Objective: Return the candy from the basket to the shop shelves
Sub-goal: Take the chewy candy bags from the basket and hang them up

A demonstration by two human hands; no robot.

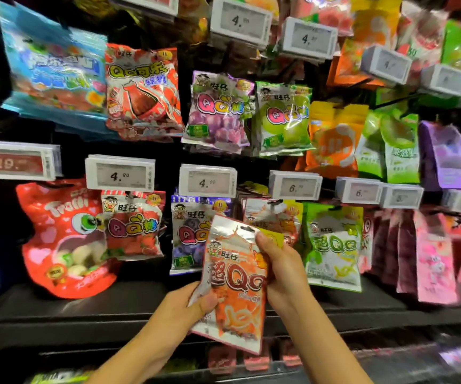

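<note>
Nearest the camera, both hands hold 1 orange bag [237, 286] of candy upright in front of the shelves. The left hand [187, 306] grips the bag's lower left edge, thumb curled over the front and the other fingers hidden behind the foil. The right hand [282, 264] pinches the bag's upper right corner, thumb pressed on the front near the hang hole, the rest of its fingers behind the bag and out of sight. The bag tilts slightly, its top leaning right.

Just behind the bag's top, on the lowest row of pegs, hang matching orange bags [273, 217], partly covered by the held one. Left of them hangs a blueberry bag [187, 236], then a strawberry bag [132, 228], then a large red pouch [63, 239] at the left end. Right of the orange ones hangs a green-white bag [334, 245], with pink packs [431, 259] beyond. A dark shelf ledge [85, 306] runs below this row.

Price tags cross above the row: a red one reading 19 [16, 163], 2 reading 4 [119, 176], and 1 reading 6 [295, 187].

Farther up hang a blue pouch [57, 70], a cola bag [143, 90], a grape bag [218, 112] and a green apple bag [284, 120].
</note>
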